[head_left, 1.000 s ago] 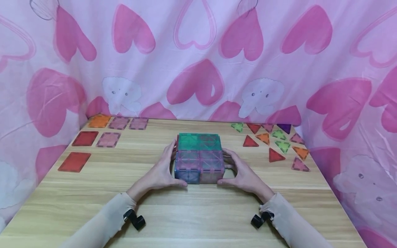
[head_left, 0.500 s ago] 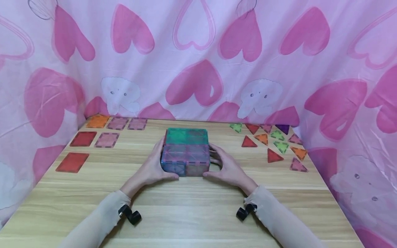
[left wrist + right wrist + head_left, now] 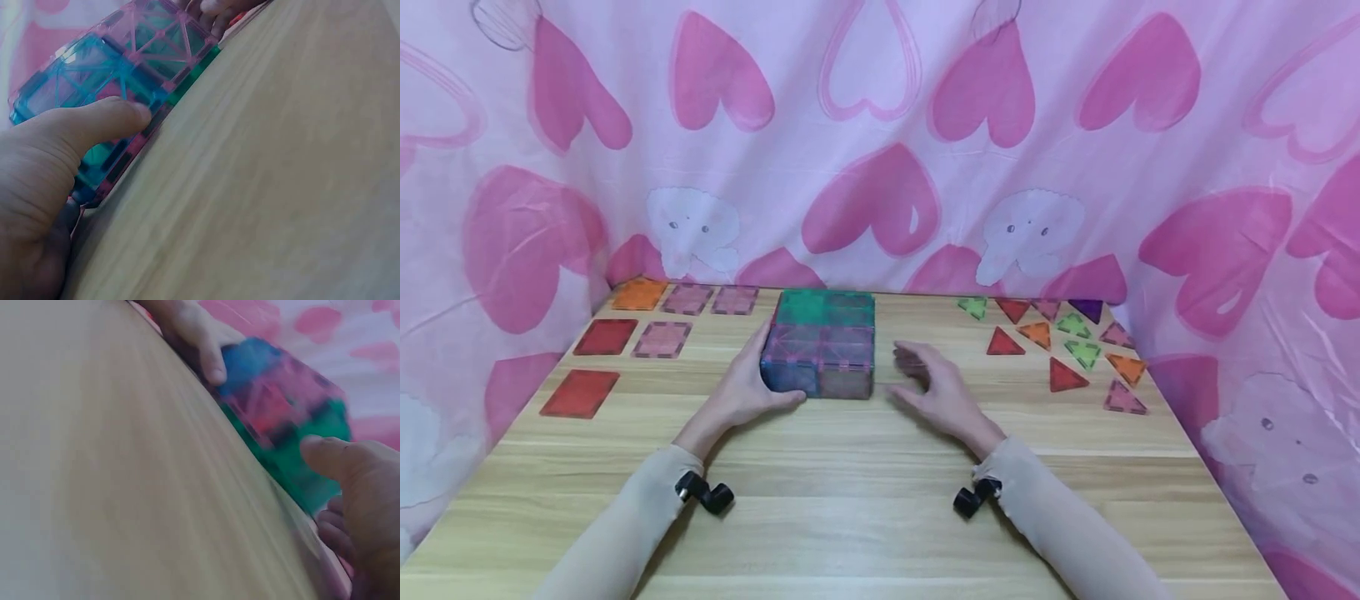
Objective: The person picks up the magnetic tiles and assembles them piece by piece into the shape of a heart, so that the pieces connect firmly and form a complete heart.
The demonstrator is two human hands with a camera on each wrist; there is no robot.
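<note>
A low box of see-through magnetic tiles (image 3: 820, 342) stands on the table, its top green at the back and pinkish purple in front. Blue tiles show on its near side in the left wrist view. My left hand (image 3: 747, 379) grips the box's near left corner, with the thumb (image 3: 119, 119) across the front face and the fingers along the left side, mostly hidden. To the right of the box, my right hand (image 3: 936, 387) is apart from it, fingers loosely bent and nothing in them.
Flat square tiles lie at the back left, among them a red tile (image 3: 580, 393) and an orange tile (image 3: 639, 294). Several triangle tiles, such as a red triangle (image 3: 1066, 376), lie at the back right. A pink heart-print curtain (image 3: 872, 200) surrounds the wooden table (image 3: 880, 500).
The tile box has slid left and toward the back of the table between both hands. My right hand has let go of its right side and a gap shows between them.
</note>
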